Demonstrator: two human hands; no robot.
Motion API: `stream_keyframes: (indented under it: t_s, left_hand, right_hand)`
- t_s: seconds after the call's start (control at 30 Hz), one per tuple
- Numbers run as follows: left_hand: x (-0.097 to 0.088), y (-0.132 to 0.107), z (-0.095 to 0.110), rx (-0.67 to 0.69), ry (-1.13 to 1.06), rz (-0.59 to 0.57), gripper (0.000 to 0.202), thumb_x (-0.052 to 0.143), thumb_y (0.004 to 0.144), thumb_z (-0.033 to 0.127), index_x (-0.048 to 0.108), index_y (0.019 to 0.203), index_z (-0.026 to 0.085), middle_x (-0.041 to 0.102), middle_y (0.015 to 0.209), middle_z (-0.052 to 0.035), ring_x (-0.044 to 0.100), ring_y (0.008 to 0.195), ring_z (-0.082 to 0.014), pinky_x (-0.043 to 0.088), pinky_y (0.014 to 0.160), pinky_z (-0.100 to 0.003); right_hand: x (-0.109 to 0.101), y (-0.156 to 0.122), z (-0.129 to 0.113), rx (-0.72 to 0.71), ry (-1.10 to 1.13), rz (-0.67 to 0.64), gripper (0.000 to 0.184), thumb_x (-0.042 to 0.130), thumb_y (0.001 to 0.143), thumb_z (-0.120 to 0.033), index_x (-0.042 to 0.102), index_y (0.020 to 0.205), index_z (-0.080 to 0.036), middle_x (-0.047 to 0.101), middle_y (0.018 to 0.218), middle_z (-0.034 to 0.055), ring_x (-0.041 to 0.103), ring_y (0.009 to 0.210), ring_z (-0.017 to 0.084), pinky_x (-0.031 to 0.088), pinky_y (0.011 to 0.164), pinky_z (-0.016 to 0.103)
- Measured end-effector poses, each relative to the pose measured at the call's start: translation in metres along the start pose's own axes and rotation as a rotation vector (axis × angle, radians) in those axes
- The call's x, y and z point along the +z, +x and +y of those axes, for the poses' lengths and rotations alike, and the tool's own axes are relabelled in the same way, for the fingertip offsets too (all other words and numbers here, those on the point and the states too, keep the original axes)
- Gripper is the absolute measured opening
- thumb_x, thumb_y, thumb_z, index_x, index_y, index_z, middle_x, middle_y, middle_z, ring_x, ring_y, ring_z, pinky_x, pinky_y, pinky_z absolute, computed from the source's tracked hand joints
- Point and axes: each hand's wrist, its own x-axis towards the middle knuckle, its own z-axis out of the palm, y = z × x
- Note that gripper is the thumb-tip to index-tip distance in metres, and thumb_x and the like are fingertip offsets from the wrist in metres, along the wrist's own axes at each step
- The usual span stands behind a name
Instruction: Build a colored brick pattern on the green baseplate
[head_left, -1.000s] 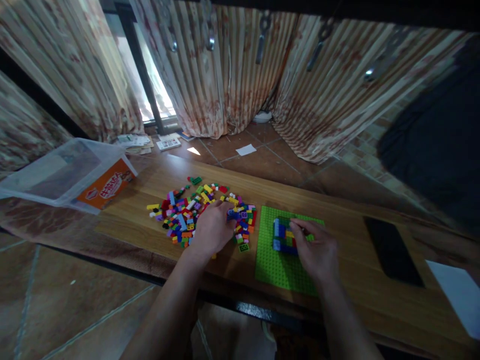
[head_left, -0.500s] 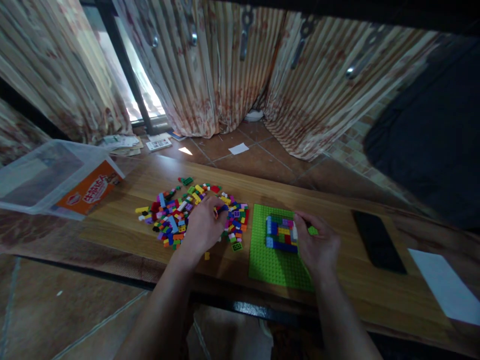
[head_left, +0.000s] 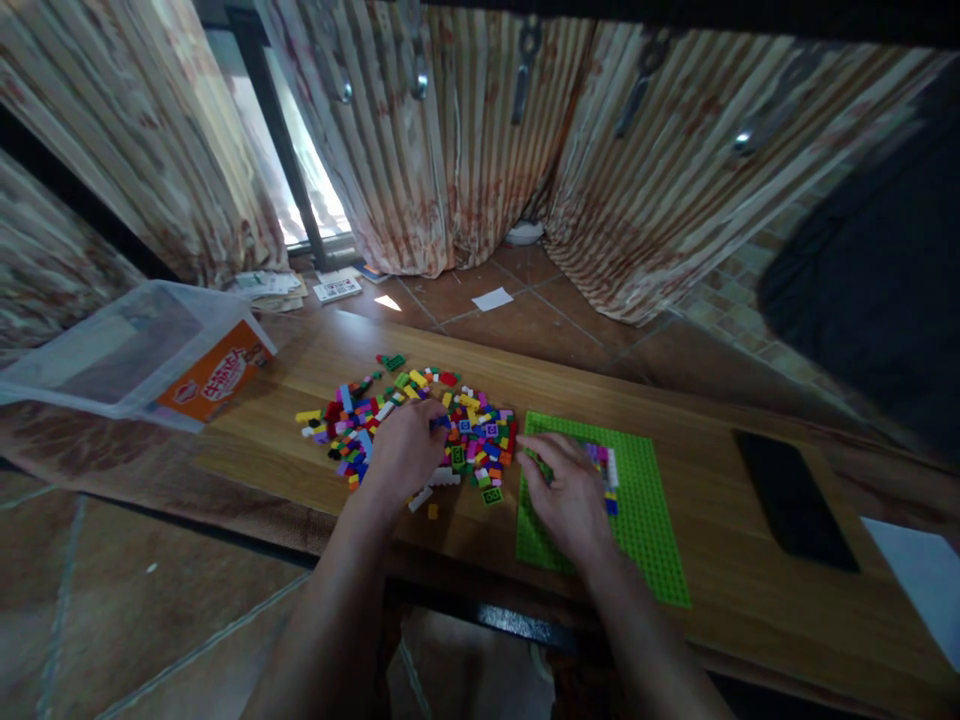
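Observation:
A pile of small coloured bricks [head_left: 420, 420] lies on a wooden board [head_left: 675, 400]. My left hand [head_left: 405, 455] rests on the pile, fingers curled down among the bricks; what they hold, if anything, is hidden. To the right lies a green baseplate [head_left: 645, 520] with a small multicoloured brick build [head_left: 606, 468] on it. My right hand [head_left: 570, 490] lies over the baseplate's left part and covers most of the build, its fingers stretched toward the pile's right edge.
A clear plastic tub with an orange label [head_left: 142, 355] lies tipped at the board's left end. A black phone [head_left: 795, 500] and a white sheet [head_left: 926, 590] lie at the right. Curtains [head_left: 480, 140] hang behind, with papers [head_left: 337, 288] on the tiled floor.
My right hand has moved left across the baseplate from the build's right side toward the pile. My left hand stays on the pile, shifted slightly.

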Motion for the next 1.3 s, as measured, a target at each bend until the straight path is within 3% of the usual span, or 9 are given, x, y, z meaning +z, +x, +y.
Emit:
stream_keyframes:
  t_s: [0.27, 0.5, 0.6, 0.67, 0.8, 1.03, 1.17, 1.3]
  left_hand:
    - [-0.001, -0.003, -0.002, 0.043, 0.025, -0.022, 0.035, 0.051, 0.077, 0.011, 0.071, 0.103, 0.021, 0.072, 0.105, -0.0073, 0.066, 0.1, -0.0227, 0.05, 0.091, -0.033]
    - [-0.014, -0.001, -0.017, -0.052, -0.203, 0.06, 0.037, 0.045, 0.08, 0.008, 0.073, 0.102, 0.019, 0.073, 0.102, -0.007, 0.067, 0.093, -0.0195, 0.05, 0.087, -0.029]
    - [-0.03, 0.001, -0.04, -0.253, -0.347, 0.188, 0.032, 0.049, 0.08, 0.015, 0.074, 0.101, 0.017, 0.074, 0.088, -0.0069, 0.067, 0.078, -0.0178, 0.051, 0.074, -0.027]
    - [-0.042, -0.001, -0.056, -0.387, -0.445, 0.338, 0.032, 0.052, 0.081, 0.022, 0.073, 0.103, 0.014, 0.073, 0.08, -0.0068, 0.064, 0.066, -0.0158, 0.049, 0.062, -0.024]
    - [-0.054, -0.006, -0.074, -0.468, -0.583, 0.534, 0.033, 0.054, 0.077, 0.024, 0.073, 0.102, 0.012, 0.069, 0.07, -0.0046, 0.057, 0.055, -0.0126, 0.043, 0.051, -0.021]
    - [-0.046, -0.003, -0.074, -0.432, -0.693, 0.457, 0.035, 0.06, 0.072, 0.03, 0.073, 0.098, 0.012, 0.066, 0.065, -0.0028, 0.052, 0.05, -0.0106, 0.037, 0.047, -0.02]
    - [-0.043, -0.001, -0.071, -0.382, -0.71, 0.431, 0.036, 0.061, 0.072, 0.034, 0.074, 0.097, 0.012, 0.069, 0.069, -0.0042, 0.055, 0.054, -0.0117, 0.039, 0.049, -0.02]
    - [-0.043, -0.001, -0.065, -0.363, -0.662, 0.381, 0.036, 0.063, 0.072, 0.036, 0.074, 0.097, 0.012, 0.069, 0.067, -0.003, 0.055, 0.054, -0.0117, 0.037, 0.048, -0.02]
  right_hand:
    - [0.025, 0.025, -0.007, -0.043, -0.019, -0.08, 0.029, 0.049, 0.09, -0.02, 0.068, 0.111, -0.024, 0.068, 0.113, 0.0082, 0.059, 0.107, 0.025, 0.046, 0.095, 0.044]
    - [0.034, 0.024, -0.002, -0.06, -0.012, -0.054, 0.024, 0.051, 0.091, -0.024, 0.07, 0.105, -0.024, 0.069, 0.109, 0.0079, 0.059, 0.104, 0.026, 0.046, 0.093, 0.044]
    - [0.035, 0.022, -0.003, -0.056, 0.01, -0.027, 0.023, 0.052, 0.091, -0.027, 0.071, 0.102, -0.022, 0.07, 0.107, 0.0083, 0.06, 0.104, 0.026, 0.047, 0.092, 0.044]
    - [0.034, 0.02, -0.008, -0.073, 0.031, -0.034, 0.022, 0.052, 0.091, -0.028, 0.071, 0.102, -0.023, 0.07, 0.106, 0.0072, 0.06, 0.103, 0.025, 0.047, 0.092, 0.043]
    - [0.034, 0.014, -0.023, -0.164, 0.055, -0.135, 0.023, 0.056, 0.089, -0.028, 0.07, 0.108, -0.025, 0.069, 0.111, 0.0053, 0.058, 0.104, 0.025, 0.046, 0.093, 0.044]
    - [0.044, 0.012, -0.034, -0.198, 0.059, -0.247, 0.023, 0.059, 0.086, -0.019, 0.071, 0.106, -0.025, 0.071, 0.108, 0.0046, 0.057, 0.102, 0.025, 0.047, 0.092, 0.044]
    - [0.041, 0.014, -0.037, -0.153, 0.163, -0.173, 0.021, 0.058, 0.088, -0.022, 0.071, 0.105, -0.025, 0.071, 0.104, 0.0054, 0.06, 0.101, 0.023, 0.048, 0.092, 0.041]
    - [0.024, 0.016, -0.034, 0.049, 0.373, -0.033, 0.026, 0.051, 0.093, -0.029, 0.067, 0.113, -0.025, 0.071, 0.111, 0.0053, 0.067, 0.098, 0.02, 0.053, 0.086, 0.036]
